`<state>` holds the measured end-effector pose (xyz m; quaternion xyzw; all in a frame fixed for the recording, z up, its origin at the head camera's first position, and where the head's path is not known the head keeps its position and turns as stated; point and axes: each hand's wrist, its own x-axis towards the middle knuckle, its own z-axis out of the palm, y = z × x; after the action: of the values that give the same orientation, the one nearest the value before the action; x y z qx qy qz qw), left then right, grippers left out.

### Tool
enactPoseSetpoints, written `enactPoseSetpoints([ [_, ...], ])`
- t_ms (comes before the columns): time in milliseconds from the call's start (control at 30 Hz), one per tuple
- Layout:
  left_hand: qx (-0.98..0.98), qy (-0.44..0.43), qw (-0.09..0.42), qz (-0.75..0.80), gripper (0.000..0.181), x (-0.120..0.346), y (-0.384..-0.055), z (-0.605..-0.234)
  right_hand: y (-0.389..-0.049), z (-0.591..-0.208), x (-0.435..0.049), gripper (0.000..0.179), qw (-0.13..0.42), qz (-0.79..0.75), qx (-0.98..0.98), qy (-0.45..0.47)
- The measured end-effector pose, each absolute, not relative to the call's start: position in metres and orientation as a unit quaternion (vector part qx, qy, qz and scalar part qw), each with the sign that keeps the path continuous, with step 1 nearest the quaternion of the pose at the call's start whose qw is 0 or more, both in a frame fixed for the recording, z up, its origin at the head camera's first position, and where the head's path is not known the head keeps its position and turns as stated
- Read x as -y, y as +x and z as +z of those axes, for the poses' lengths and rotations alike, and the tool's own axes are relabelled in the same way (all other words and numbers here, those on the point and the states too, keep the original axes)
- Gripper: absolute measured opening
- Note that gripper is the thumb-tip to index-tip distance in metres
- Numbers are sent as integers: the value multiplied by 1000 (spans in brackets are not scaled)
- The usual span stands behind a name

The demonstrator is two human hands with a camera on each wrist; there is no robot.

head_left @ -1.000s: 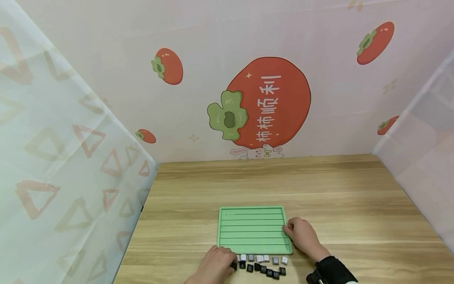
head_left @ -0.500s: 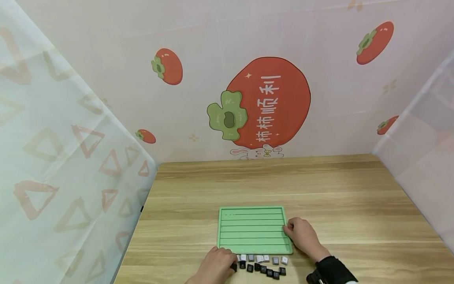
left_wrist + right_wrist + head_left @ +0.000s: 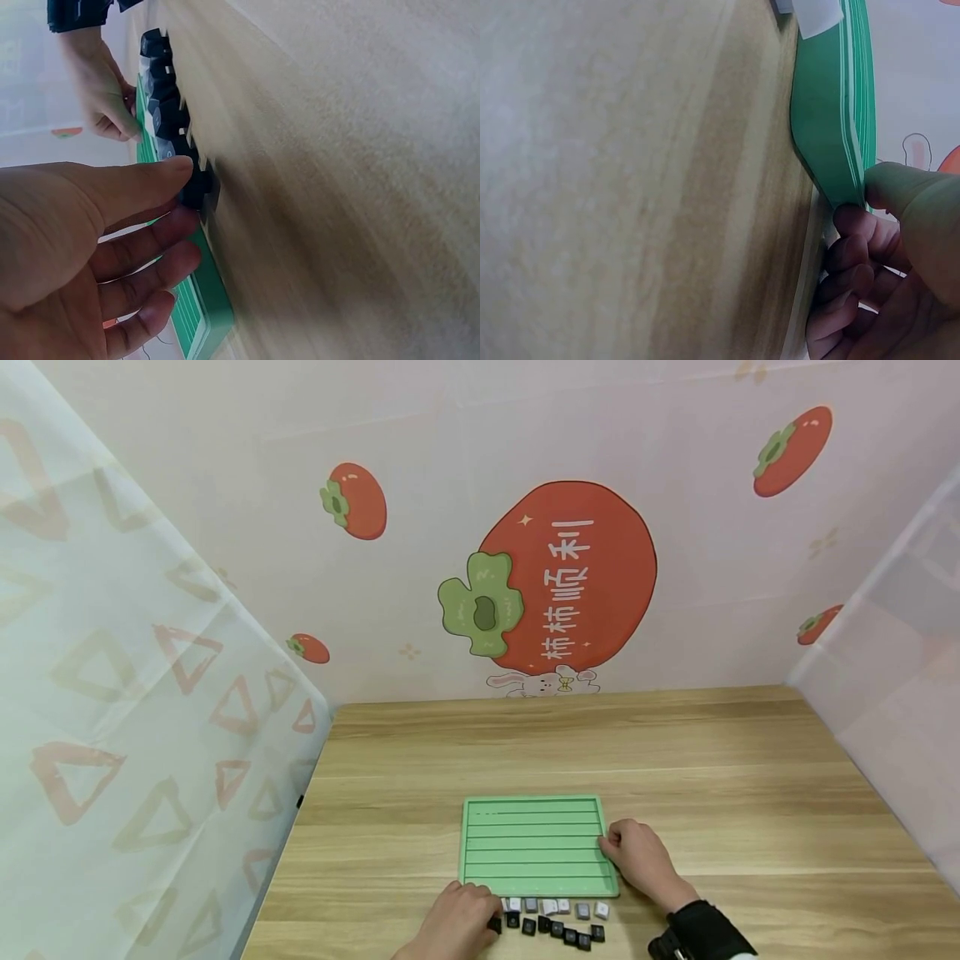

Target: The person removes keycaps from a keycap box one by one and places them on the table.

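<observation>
A green tray (image 3: 534,852) with ridged rows lies flat on the table. My right hand (image 3: 641,860) grips its right edge; in the right wrist view the thumb (image 3: 900,186) lies on the rim and the other fingers curl at the side wall. My left hand (image 3: 459,917) is at the tray's near left corner. Its thumb and index finger pinch a black keycap (image 3: 196,187) standing on the table, at the left end of a row of black keycaps (image 3: 557,929). White and grey keycaps (image 3: 550,907) line up between that row and the tray.
The wooden table (image 3: 405,760) runs back to a wall covering (image 3: 420,427) printed with persimmons. A patterned side sheet (image 3: 172,693) borders the left, and another pale sheet (image 3: 892,693) the right. A black band (image 3: 708,931) circles the right wrist.
</observation>
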<state>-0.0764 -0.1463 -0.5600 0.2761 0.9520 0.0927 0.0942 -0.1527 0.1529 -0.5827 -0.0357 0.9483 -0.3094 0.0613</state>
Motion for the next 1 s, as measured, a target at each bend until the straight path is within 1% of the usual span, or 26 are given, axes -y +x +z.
enactPoseSetpoints([
  [133,-953,280,75,94,18,146,-75,-557,-153,-583,-153,48,60,-308,-949,-34],
  [300,-950,293,33,103,15,147,-75,-555,-153,-583,-153,47,57,-306,-950,-36],
  [500,-942,307,-30,128,12,150,-81,-552,-154,-584,-153,46,47,-313,-948,-41],
  [667,-940,302,-78,141,12,152,-89,-548,-153,-583,-152,47,59,-325,-943,-37],
  [833,-950,270,-85,135,15,152,-96,-544,-153,-580,-152,45,71,-333,-940,-20],
  [900,-953,257,-86,135,16,152,-99,-543,-153,-578,-152,43,67,-334,-940,-11],
  [1000,-954,244,-100,139,19,151,-103,-543,-153,-575,-152,37,52,-333,-942,-5],
])
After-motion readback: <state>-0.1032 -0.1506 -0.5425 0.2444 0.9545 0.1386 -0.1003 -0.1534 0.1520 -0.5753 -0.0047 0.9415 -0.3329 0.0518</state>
